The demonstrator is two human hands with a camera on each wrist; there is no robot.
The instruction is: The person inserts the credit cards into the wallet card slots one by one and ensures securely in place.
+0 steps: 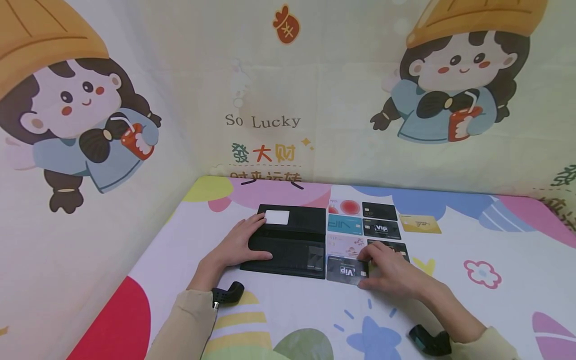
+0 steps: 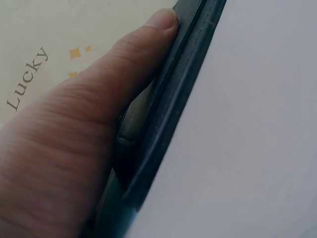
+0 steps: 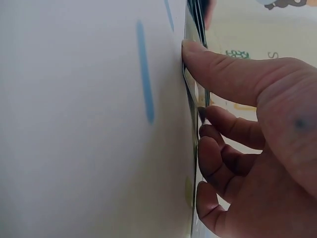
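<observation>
A black wallet [image 1: 288,257] lies unfolded on the table, a white card [image 1: 276,217] on its upper half and a clear window at its lower right. My left hand [image 1: 236,242] rests on its left side, thumb and fingers spread; the left wrist view shows the thumb [image 2: 131,57] along the wallet's edge. With thumb and fingertips, my right hand [image 1: 393,272] pinches a dark grey Vip card [image 1: 344,270] by its right end. That card is the nearest in a block of cards beside the wallet. In the right wrist view the thumb [image 3: 223,69] presses the card's edge.
Behind the held card lie a pink card [image 1: 345,245], a teal card [image 1: 344,224], a card with a red circle [image 1: 349,207] and several black cards [image 1: 379,211]. A gold card [image 1: 420,223] lies farther right. A printed cloth wall [image 1: 337,125] stands behind the table.
</observation>
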